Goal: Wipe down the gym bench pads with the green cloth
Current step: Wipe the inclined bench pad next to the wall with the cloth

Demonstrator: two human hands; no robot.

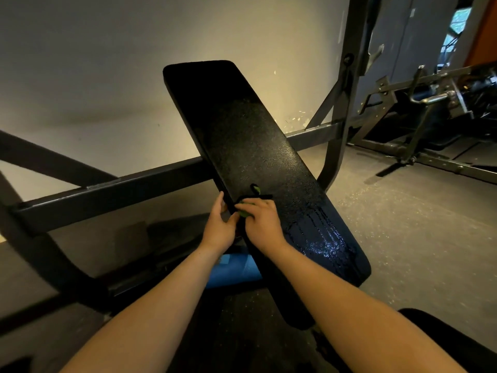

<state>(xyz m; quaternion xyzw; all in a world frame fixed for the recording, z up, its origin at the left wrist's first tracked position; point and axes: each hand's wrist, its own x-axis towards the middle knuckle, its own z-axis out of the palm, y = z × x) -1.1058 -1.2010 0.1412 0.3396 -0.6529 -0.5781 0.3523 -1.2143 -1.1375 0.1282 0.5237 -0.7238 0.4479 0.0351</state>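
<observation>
Long black textured bench pad (255, 146) tilted up, wet streaks (322, 238) shiny near pad's lower right corner. Right hand (262, 222) curled over crumpled green cloth (244, 211), pressing it on pad near left edge, low down. Left hand (219, 224) clamped on pad's left edge, right beside cloth. Blue thing (234, 270) under pad, can't tell what.

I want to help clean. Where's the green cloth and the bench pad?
green cloth (244, 212): head view, its bright green edge.
bench pad (242, 130): head view, middle of its black top.
</observation>
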